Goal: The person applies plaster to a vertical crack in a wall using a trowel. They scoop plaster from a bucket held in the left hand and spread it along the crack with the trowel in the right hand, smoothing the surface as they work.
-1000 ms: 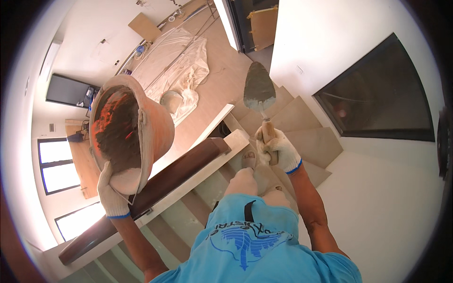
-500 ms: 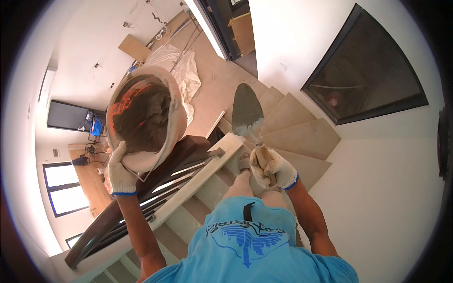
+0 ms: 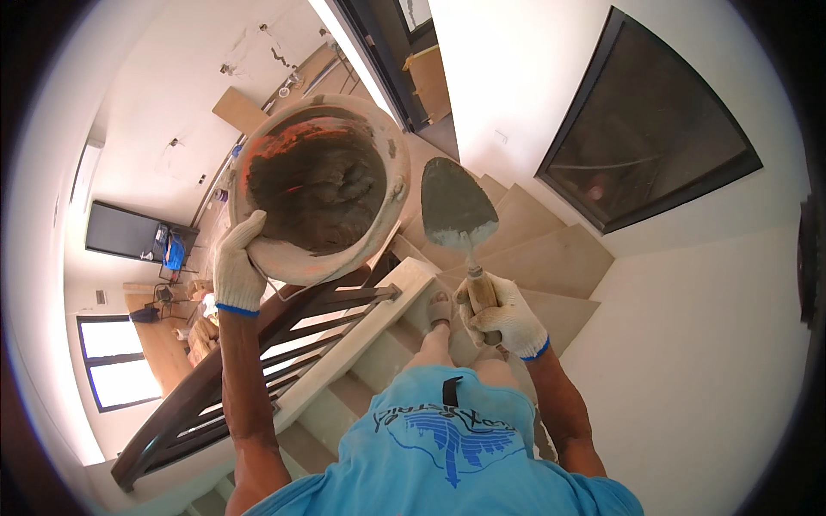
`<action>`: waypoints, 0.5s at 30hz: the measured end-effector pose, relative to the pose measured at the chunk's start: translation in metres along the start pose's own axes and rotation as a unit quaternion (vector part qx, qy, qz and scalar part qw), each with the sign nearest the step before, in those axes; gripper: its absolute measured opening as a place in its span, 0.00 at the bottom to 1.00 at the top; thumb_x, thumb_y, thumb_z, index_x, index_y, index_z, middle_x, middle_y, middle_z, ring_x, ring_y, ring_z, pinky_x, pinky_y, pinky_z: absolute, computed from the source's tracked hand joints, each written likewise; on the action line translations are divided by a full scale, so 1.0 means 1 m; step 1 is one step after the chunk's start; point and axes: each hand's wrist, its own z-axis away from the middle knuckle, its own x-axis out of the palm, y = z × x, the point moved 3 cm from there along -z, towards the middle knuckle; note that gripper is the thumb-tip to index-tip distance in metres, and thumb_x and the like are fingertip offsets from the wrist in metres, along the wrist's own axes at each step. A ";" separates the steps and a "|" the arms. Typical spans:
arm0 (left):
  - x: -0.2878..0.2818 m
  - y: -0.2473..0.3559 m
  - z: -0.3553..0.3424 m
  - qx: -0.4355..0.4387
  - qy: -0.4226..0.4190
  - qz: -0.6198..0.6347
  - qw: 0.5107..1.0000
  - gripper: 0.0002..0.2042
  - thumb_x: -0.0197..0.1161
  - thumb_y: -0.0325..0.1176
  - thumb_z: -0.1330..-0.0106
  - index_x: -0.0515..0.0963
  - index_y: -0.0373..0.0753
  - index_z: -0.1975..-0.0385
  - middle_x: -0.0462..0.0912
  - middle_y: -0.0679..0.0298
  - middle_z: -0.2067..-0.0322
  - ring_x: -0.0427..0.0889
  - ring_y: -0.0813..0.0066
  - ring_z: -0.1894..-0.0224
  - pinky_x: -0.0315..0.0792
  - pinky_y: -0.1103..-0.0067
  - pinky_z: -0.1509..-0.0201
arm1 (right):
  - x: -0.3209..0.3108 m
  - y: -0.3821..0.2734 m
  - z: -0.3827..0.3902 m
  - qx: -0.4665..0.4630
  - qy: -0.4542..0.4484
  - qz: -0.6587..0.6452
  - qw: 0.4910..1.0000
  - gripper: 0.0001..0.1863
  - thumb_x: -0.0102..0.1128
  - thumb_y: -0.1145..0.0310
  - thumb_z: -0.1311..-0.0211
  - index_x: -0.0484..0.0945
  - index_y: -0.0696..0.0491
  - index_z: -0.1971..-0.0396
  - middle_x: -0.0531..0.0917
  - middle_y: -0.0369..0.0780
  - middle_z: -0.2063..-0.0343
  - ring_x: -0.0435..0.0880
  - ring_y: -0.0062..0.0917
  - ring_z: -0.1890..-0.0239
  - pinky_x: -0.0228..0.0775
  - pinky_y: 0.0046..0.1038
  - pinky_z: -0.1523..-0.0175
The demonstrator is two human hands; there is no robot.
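Change: since the earlier pictures the bowl [image 3: 318,185] is sitting higher and nearer the middle of the view, and the trowel [image 3: 460,219] is standing closer beside it.
Left hand: the gloved left hand [image 3: 237,273] is gripping the bowl's rim at about 7 o'clock, fingers curled under the edge, the forearm rising from the lower edge.
Bowl: a round, worn pan, orange under a grey crust, is being held tilted with its mouth toward the camera; dark wet mortar [image 3: 323,182] is filling its inside.
Right hand: the gloved right hand [image 3: 503,316] is clenching the wooden handle of the trowel, the blade pointing toward 12 o'clock.
Trowel: its pointed blade is smeared with grey mortar and is hanging just beside the bowl, at the bowl's 3 o'clock; whether they are touching I cannot tell.
Stairs: pale steps [image 3: 551,258] are winding down below the hands, toward 1 o'clock.
Railing: a dark wooden handrail [image 3: 185,400] is running from 7 o'clock up toward the bowl.
Foot: a sandalled foot [image 3: 439,311] is resting on a step, just left of the right hand.
Window: a dark framed pane [image 3: 654,129] is lying at 2 o'clock on the white wall.
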 end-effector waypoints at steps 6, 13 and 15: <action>0.020 -0.004 -0.006 -0.009 -0.024 -0.019 0.999 0.12 0.69 0.29 0.31 0.80 0.31 0.52 0.83 0.61 0.68 0.86 0.67 0.71 0.86 0.71 0.66 | -0.002 -0.004 0.004 0.004 0.052 -0.005 0.999 0.20 0.59 0.84 0.52 0.77 0.61 0.55 0.81 0.40 0.75 0.79 0.23 0.81 0.72 0.26 0.77; 0.028 -0.011 -0.010 -0.021 -0.057 -0.032 0.998 0.14 0.68 0.29 0.30 0.80 0.28 0.50 0.85 0.57 0.64 0.88 0.67 0.68 0.86 0.71 0.64 | -0.011 -0.002 0.002 -0.034 0.075 -0.015 0.996 0.20 0.60 0.85 0.51 0.78 0.61 0.55 0.81 0.40 0.73 0.80 0.23 0.81 0.72 0.25 0.77; 0.037 -0.009 -0.006 -0.014 -0.062 -0.028 0.998 0.13 0.69 0.30 0.31 0.81 0.28 0.53 0.85 0.58 0.67 0.88 0.67 0.71 0.86 0.72 0.65 | -0.014 -0.002 0.000 -0.047 0.080 -0.014 0.996 0.20 0.61 0.85 0.51 0.78 0.61 0.54 0.81 0.40 0.73 0.80 0.24 0.80 0.72 0.25 0.77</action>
